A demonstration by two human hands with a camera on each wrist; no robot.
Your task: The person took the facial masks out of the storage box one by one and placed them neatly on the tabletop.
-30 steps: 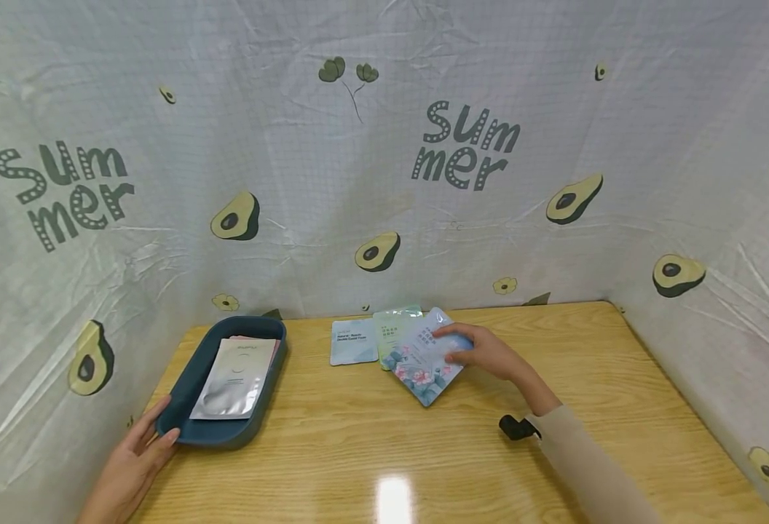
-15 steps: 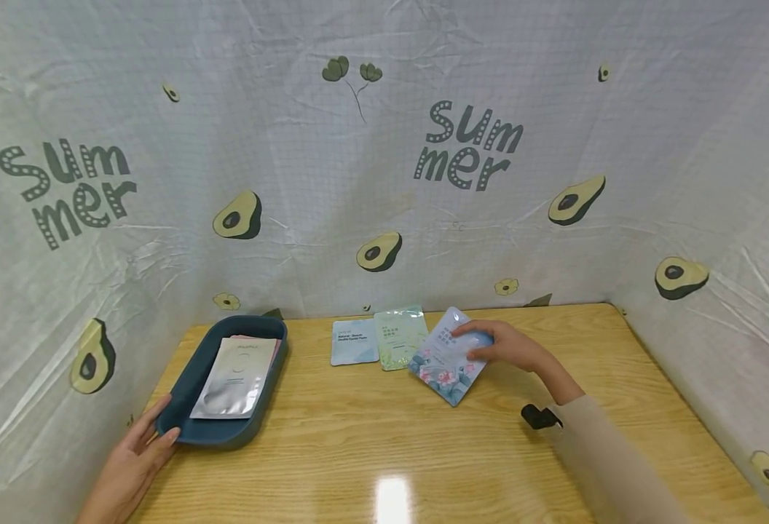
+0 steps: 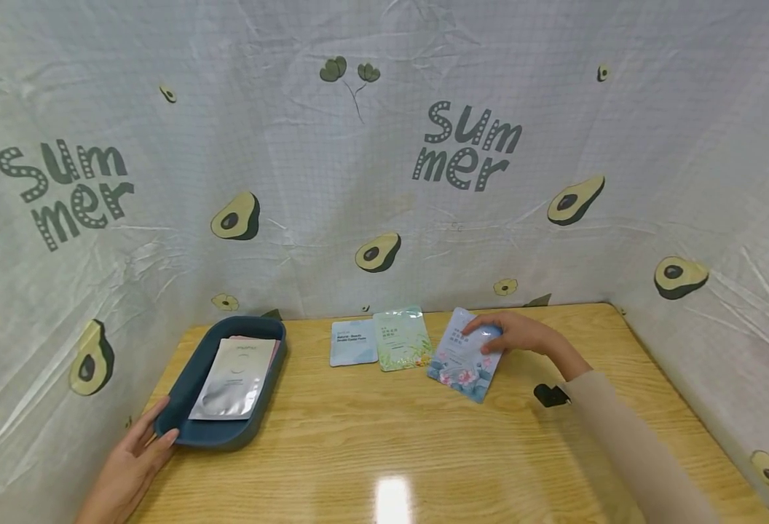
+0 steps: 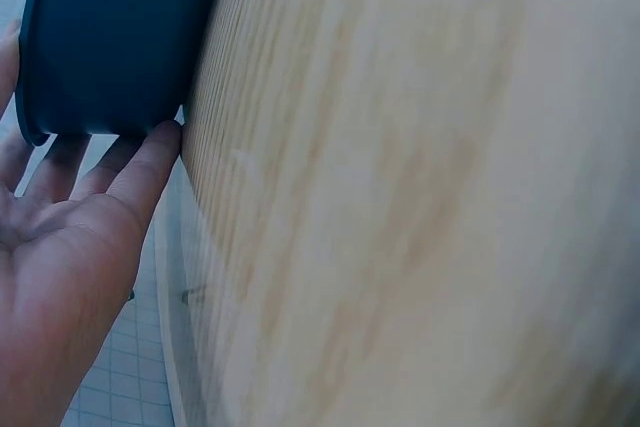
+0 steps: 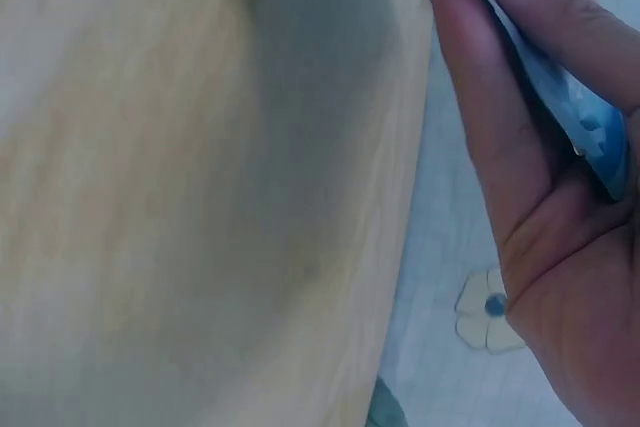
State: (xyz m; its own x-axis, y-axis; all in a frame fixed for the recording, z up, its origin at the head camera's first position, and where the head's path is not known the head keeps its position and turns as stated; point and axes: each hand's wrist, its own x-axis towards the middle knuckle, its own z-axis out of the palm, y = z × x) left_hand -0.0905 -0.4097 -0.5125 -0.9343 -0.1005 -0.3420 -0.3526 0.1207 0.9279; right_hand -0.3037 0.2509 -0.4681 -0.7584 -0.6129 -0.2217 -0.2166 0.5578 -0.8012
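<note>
In the head view my right hand (image 3: 518, 336) pinches a pale blue sheet mask packet (image 3: 464, 364) printed with pink flowers, over the right-centre of the table. The right wrist view has this packet (image 5: 575, 97) between thumb and fingers, mostly hidden. A green leaf-printed packet (image 3: 400, 338) lies just left of it, and a smaller light blue packet (image 3: 354, 349) beside that. My left hand (image 3: 125, 466) holds the near-left corner of a dark blue tray (image 3: 263, 407), its fingers (image 4: 150, 162) against the wall. Inside lies a silvery-white packet (image 3: 234, 386), with a pink edge behind it.
The wooden table (image 3: 358, 444) reaches a patterned cloth (image 3: 306, 175) hung at the back and both sides. A black device (image 3: 550, 395) is at my right cuff. The tray stands near the left cloth.
My right hand has moved right with the flowered packet, which has turned more upright. The green packet, earlier partly covered, now shows nearly whole. My left hand and the tray stay put.
</note>
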